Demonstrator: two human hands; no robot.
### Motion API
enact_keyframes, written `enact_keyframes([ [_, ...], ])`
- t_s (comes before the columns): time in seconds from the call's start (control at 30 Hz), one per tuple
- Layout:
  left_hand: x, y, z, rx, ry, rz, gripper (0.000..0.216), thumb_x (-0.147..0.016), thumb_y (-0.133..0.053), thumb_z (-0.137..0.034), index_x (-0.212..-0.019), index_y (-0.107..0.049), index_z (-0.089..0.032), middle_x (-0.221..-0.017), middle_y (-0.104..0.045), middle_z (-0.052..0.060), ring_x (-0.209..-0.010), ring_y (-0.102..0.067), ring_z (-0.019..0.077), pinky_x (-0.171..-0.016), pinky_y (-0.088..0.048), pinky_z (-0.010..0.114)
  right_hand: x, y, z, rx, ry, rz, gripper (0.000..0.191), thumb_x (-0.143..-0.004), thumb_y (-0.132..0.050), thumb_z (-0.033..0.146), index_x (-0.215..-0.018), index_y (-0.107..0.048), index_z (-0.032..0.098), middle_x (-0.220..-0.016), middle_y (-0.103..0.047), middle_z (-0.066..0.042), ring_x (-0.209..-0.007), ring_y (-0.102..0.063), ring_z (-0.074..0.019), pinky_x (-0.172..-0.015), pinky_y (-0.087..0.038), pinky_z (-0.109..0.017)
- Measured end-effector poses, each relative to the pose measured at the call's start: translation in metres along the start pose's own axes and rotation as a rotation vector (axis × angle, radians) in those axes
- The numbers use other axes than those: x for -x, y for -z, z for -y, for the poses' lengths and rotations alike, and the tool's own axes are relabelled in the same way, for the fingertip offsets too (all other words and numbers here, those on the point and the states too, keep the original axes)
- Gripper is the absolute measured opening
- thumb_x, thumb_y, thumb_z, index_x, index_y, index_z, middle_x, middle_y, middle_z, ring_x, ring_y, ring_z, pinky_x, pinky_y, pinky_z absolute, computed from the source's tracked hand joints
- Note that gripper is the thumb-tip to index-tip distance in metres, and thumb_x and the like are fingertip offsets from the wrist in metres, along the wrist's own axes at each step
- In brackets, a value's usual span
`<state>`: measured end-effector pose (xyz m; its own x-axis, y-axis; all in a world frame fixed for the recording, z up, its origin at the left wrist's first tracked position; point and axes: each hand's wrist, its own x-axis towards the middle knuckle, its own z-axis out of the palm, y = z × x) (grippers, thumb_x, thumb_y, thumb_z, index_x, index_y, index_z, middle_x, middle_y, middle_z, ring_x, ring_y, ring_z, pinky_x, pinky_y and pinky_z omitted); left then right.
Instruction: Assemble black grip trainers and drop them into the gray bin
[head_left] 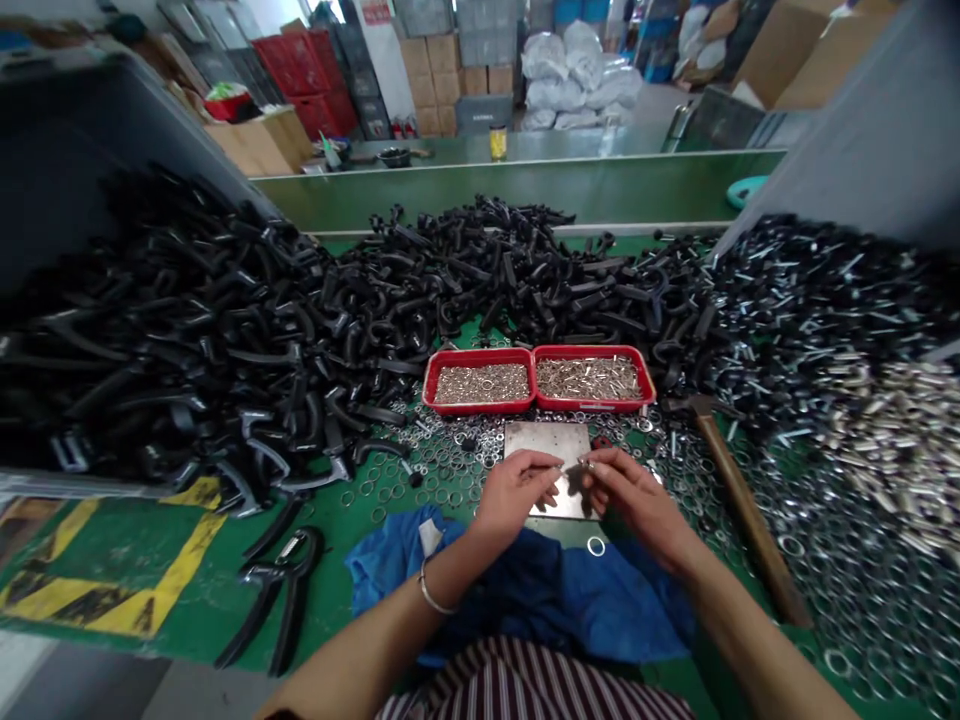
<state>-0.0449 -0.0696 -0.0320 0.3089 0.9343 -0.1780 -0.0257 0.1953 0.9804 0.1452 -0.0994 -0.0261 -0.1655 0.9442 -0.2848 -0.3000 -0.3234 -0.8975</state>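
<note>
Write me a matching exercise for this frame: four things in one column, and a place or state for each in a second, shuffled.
Things
1. Hammer
2. Metal plate
3. Cloth
4. Two trays

Places and states
A. Blue and rumpled, by the striped shirt
B. Red, side by side, filled with small metal parts
C. Lying to the right of the right hand
D. Silver, between the trays and the cloth

Pairs: 1-C, 2-D, 3-A, 4-B

Unreadable sign (376,11) on white pillar (386,70), unreadable lettering (482,117) on grey crate (484,127)
</note>
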Motion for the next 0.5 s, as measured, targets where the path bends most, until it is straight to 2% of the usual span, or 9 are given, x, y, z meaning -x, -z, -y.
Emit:
enact_keyframes([
  [0.07,-0.001,0.003,-0.001,0.093,0.087,0.006,0.027,-0.082,-0.069,-0.032,-0.102,-0.067,-0.013,-0.071,-0.068,0.002,-0.061,-0.067,0.0143,-0.061,-0.056,0.026,0.002,0.002,0.004,0.161,-0.003,0.068,0.021,-0.093,-0.063,0.038,-0.107,-0.062,0.022,-0.085,-0.065,-0.001,-0.065,-0.055,-0.0114,-0.063,-0.044,-0.027],
  [0.13,0.0,0.004,-0.003,0.129,0.113,0.037,0.029,-0.08,-0.072,-0.033,-0.1,-0.066,-0.013,-0.07,-0.069,0.002,-0.063,-0.068,0.0148,-0.064,-0.056,0.027,0.004,0.0,0.007,0.189,-0.019,0.133,0.02,-0.094,-0.062,0.038,-0.106,-0.061,0.022,-0.085,-0.066,-0.001,-0.064,-0.056,-0.0115,-0.061,-0.044,-0.027],
  [0.33,0.007,0.004,-0.005,0.224,0.152,0.151,0.037,-0.076,-0.077,-0.038,-0.098,-0.067,-0.011,-0.081,-0.073,0.008,-0.069,-0.071,0.0164,-0.071,-0.059,0.031,-0.001,-0.006,0.011,0.025,-0.083,0.2,0.015,-0.092,-0.065,0.033,-0.099,-0.061,0.02,-0.083,-0.065,-0.001,-0.065,-0.056,-0.0103,-0.058,-0.045,-0.024],
  [0.5,0.012,0.007,-0.005,0.219,0.137,0.205,0.038,-0.078,-0.076,-0.04,-0.1,-0.068,-0.01,-0.082,-0.072,0.008,-0.067,-0.07,0.0161,-0.07,-0.06,0.033,-0.003,0.002,0.003,-0.149,-0.244,0.213,0.02,-0.088,-0.071,0.029,-0.104,-0.066,0.02,-0.092,-0.067,-0.003,-0.077,-0.062,-0.0111,-0.069,-0.051,-0.023],
])
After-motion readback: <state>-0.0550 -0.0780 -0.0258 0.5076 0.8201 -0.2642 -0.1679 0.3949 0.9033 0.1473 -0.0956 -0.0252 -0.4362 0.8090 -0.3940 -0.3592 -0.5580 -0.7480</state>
